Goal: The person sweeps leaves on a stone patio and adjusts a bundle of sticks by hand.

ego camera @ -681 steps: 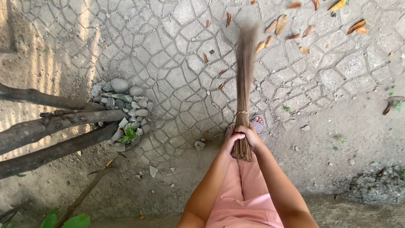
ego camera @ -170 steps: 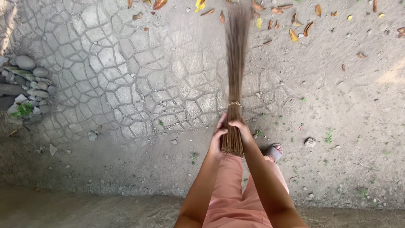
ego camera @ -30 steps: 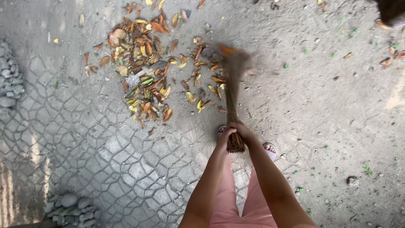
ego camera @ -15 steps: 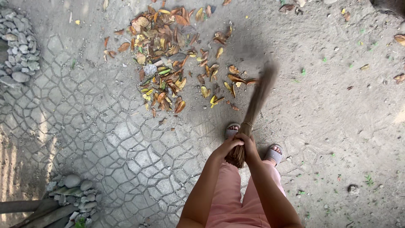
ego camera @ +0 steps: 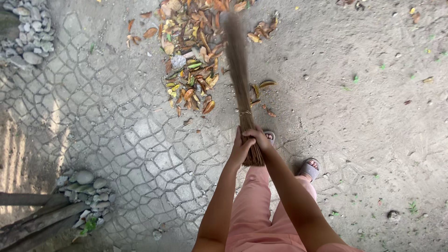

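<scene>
Both arms reach forward, left grip (ego camera: 240,150) and right grip (ego camera: 258,137) clenched together.

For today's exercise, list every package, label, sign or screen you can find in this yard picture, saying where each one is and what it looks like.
None in view: no package, label, sign or screen.
What is there: a brown twig broom held in both hands, left hand and right hand.
A heap of dry leaves, brown, orange and yellow, at top centre.
Grey stones at lower left.
</scene>
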